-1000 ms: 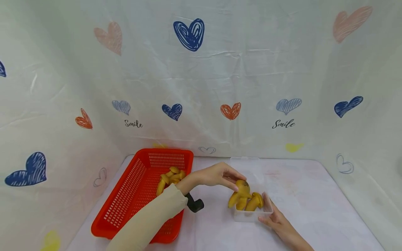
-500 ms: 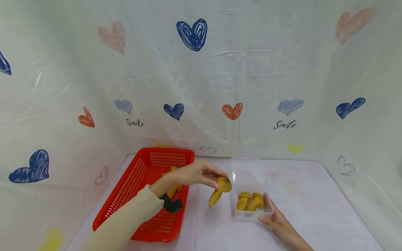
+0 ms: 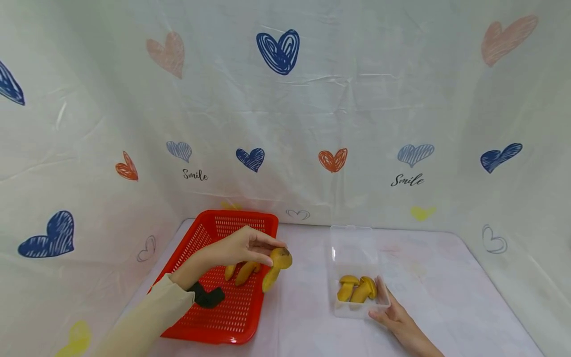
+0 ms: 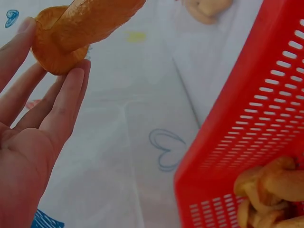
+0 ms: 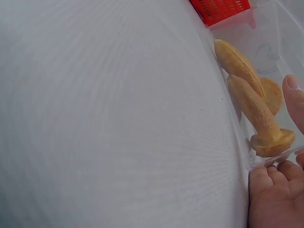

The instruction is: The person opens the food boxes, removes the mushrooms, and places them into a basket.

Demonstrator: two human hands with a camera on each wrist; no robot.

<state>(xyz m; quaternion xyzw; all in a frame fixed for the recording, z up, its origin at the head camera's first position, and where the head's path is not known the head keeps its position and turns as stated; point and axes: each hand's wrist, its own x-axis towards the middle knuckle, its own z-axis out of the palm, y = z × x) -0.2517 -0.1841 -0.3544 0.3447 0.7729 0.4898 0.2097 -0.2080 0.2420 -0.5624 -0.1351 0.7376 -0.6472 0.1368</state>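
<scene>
A yellow-brown mushroom (image 3: 281,259) hangs stem down from my left hand (image 3: 241,245), whose thumb and fingertips pinch it by the cap. It is over the right rim of the red basket (image 3: 223,339). The left wrist view has the same mushroom (image 4: 95,23) up close at the fingertips. My right hand (image 3: 397,317) grips the right side of a clear plastic box (image 3: 354,311). Inside that box two mushrooms lie side by side, one with its cap up (image 3: 348,288) and one tilted (image 3: 363,291); the right wrist view shows their stems.
More mushrooms (image 3: 246,272) lie in the basket, partly hidden by the left hand. The box's clear lid (image 3: 353,248) is raised behind it. A white cloth with printed hearts (image 3: 334,159) rises behind the table.
My left hand has carried the mushroom leftward from above the box to the basket's right rim. The right hand has stayed on the box, where two mushrooms lie.
</scene>
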